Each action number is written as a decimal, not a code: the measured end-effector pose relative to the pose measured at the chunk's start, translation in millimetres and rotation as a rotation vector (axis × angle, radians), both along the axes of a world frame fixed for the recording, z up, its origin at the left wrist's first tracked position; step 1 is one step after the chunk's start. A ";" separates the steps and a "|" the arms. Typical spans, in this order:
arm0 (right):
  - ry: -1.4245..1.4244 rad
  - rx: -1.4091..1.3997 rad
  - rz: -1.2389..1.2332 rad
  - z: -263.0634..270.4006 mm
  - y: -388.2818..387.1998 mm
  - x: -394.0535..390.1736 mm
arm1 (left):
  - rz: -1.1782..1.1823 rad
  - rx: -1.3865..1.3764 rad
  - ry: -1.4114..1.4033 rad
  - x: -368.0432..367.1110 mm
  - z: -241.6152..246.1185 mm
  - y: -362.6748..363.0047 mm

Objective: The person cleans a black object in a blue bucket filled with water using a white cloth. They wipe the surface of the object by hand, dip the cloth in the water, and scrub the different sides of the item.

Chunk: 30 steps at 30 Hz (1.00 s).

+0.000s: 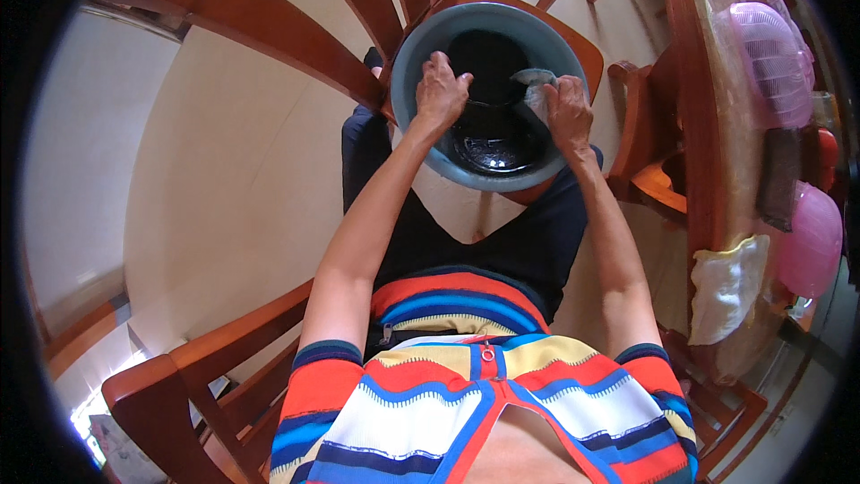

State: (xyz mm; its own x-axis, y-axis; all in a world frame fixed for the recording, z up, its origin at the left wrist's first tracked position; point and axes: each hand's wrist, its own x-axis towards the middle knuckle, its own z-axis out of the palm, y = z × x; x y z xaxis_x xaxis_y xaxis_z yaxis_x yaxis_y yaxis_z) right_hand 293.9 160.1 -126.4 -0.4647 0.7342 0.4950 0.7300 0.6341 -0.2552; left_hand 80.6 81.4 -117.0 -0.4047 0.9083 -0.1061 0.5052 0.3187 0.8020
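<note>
A round blue-grey plastic basin [411,67] rests on the seat of a wooden chair [583,47], in front of my knees. Inside it are dark round pieces [494,64], one behind the other; the nearer one [500,148] is shiny and reflects light. What they are made of I cannot tell. My left hand [443,93] is over the left side of the basin, fingers spread at the edge of the farther dark piece. On the right side, my right hand [570,111] grips a pale greyish cloth [537,84], which hangs inward from the fingers.
At right stands a wooden table [702,148] bearing pink plastic baskets or covers [772,64], a dark block-like item [779,178] and a white cloth [729,289] over its edge. Wooden chair backs rise at upper left [289,30] and lower left [222,343].
</note>
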 end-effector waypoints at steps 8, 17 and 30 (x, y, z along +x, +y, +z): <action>0.026 -0.006 -0.019 -0.7 0.1 -2.4 | 0.085 0.018 0.213 -9.4 -52.4 18.2; 0.403 -0.538 -0.273 -10.6 6.1 -46.6 | 0.162 0.013 0.275 -7.5 -47.0 13.1; -0.126 -0.102 -0.073 -51.6 10.8 -98.5 | 0.071 -0.241 0.292 0.4 -31.2 17.5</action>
